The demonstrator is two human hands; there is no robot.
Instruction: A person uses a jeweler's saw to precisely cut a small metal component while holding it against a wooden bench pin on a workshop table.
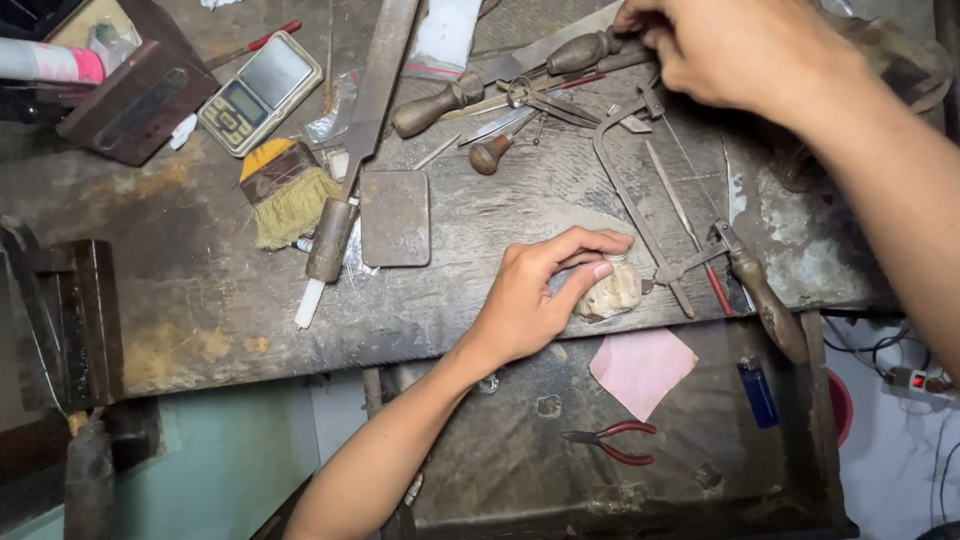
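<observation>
The pale lumpy piece (610,290) rests at the surface's (200,290) near edge, pinched by the left hand's (535,300) curled fingers. At one o'clock, the right hand (730,45) closes over wooden-handled tools (500,75); whether it grips one cannot be told. A jeweller's saw (690,240) lies just beside the piece; holding it steady looks wise.

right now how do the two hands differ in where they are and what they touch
The left hand rests at the near edge of the workbench, fingers curled over a pale lumpy piece; the right hand reaches to the far side, into a pile of wooden-handled tools. The left hand's fingers lie spread and visible; the right hand's fingertips are hidden among the tools, so its grip is unclear. Both are bare and palm down.
</observation>
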